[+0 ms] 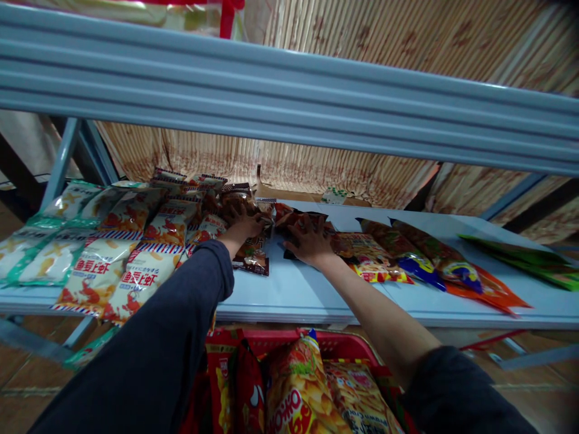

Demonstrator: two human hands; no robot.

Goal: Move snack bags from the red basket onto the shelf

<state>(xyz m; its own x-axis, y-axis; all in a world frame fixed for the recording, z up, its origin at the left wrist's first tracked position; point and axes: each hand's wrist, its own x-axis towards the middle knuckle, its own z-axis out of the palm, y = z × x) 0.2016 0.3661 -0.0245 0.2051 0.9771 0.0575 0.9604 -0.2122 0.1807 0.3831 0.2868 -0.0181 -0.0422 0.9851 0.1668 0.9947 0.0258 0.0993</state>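
Note:
Both my arms reach under the upper shelf rail onto a pale blue shelf (pixel 298 289). My left hand (pixel 242 224) lies with fingers spread on a stack of dark brown snack packets (pixel 253 256) in the middle of the shelf. My right hand (pixel 310 240) rests flat, fingers spread, on another dark brown packet (pixel 294 218) just to the right of the stack. Neither hand is closed around a packet.
White and red prawn-cracker bags (pixel 97 268) and green-edged bags (pixel 45 253) fill the shelf's left. Orange, yellow and blue packets (pixel 407 259) and green ones (pixel 534 262) lie to the right. A red basket (pixel 344 343) of snack bags stands below. A grey shelf rail (pixel 289 96) crosses overhead.

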